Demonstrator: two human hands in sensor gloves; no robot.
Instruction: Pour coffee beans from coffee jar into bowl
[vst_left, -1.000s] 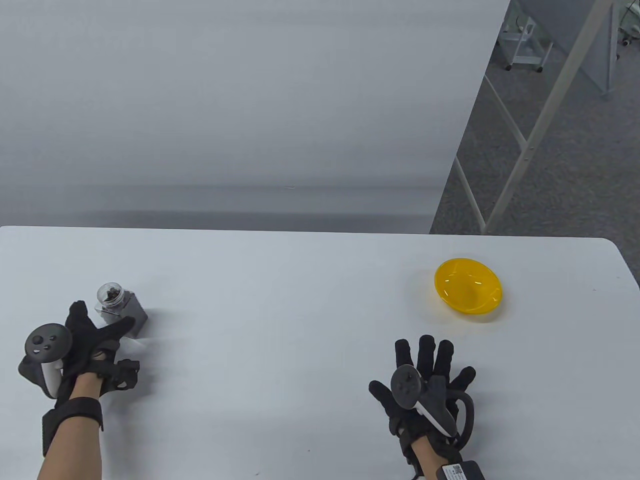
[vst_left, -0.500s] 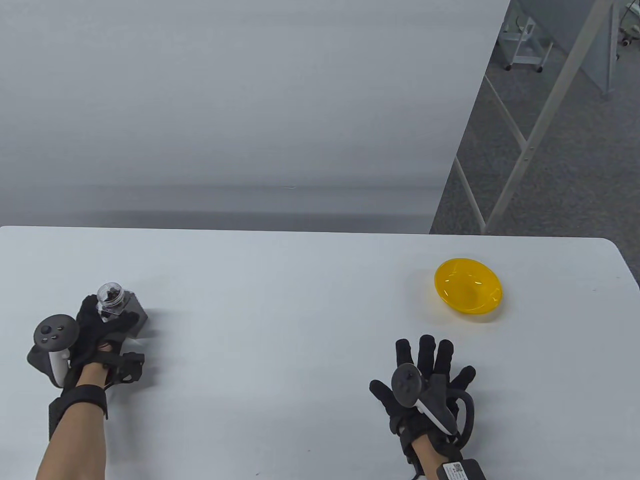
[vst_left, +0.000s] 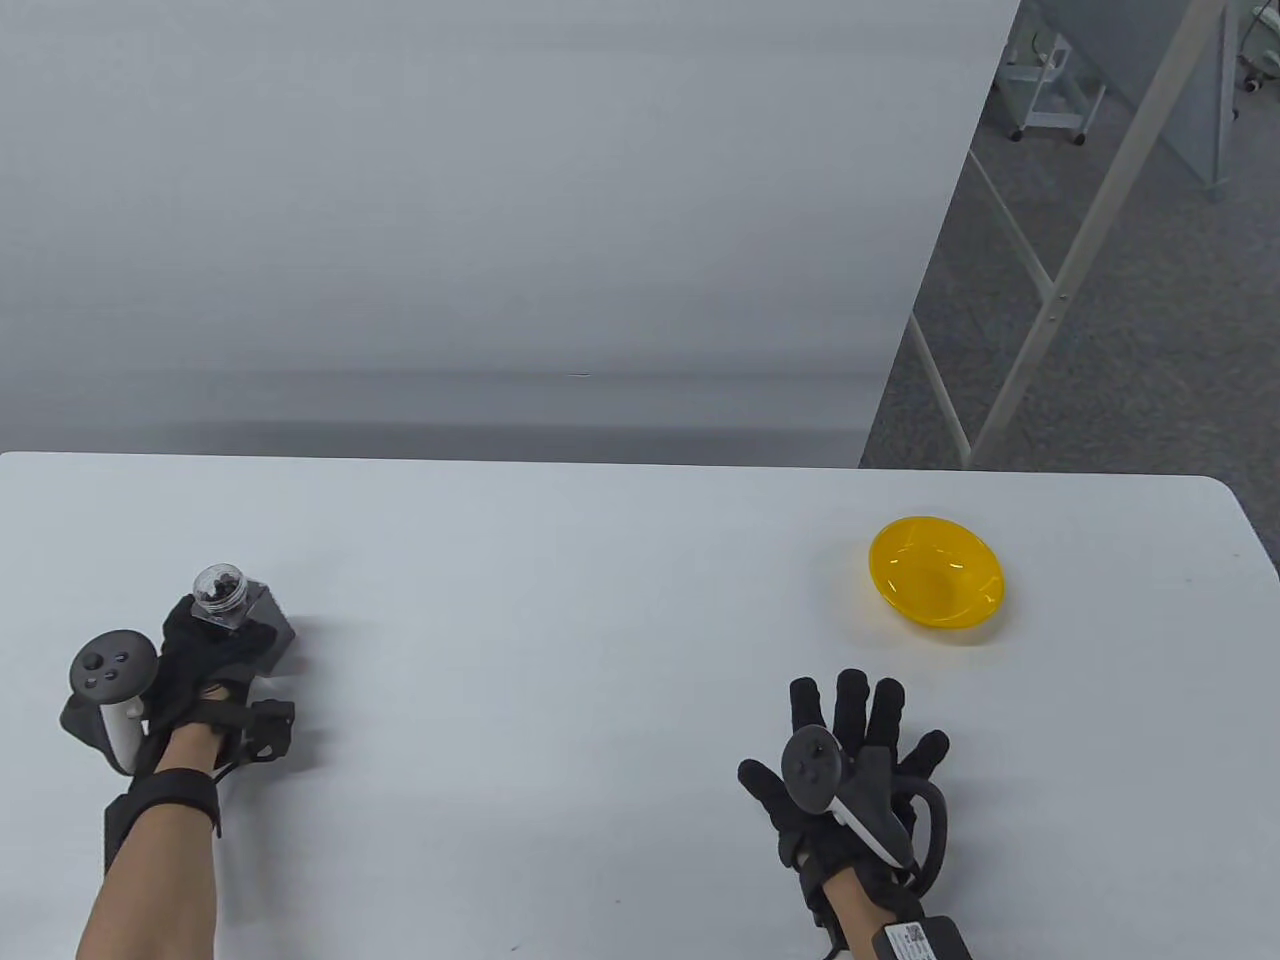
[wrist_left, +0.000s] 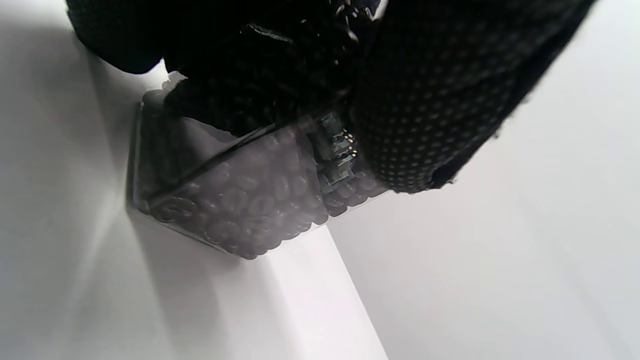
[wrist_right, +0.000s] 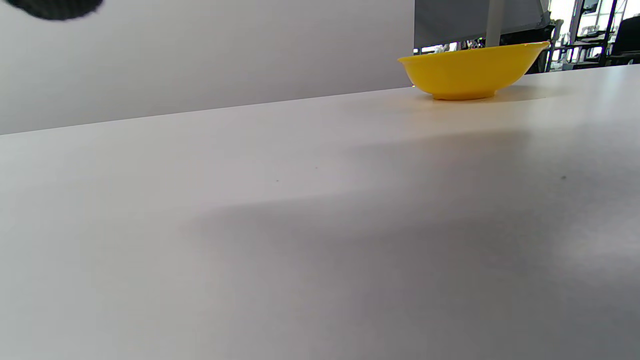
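Coffee jar (wrist_left: 235, 200) beans, left-wrist close-up.

We see the coffee jar (vst_left: 232, 610) as clear, glossy plastic or glass — we cannot tell which — with matt dark coffee beans (wrist_left: 240, 205) showing through its wall. The bowl (vst_left: 936, 571) looks like smooth, shiny yellow plastic, slightly translucent. Our hands wear black knitted cloth gloves; on the left hand (vst_left: 205, 660) the fabric carries a grid of small raised dots. The surface (vst_left: 600, 650) is smooth white laminate — matt, with a faint sheen.
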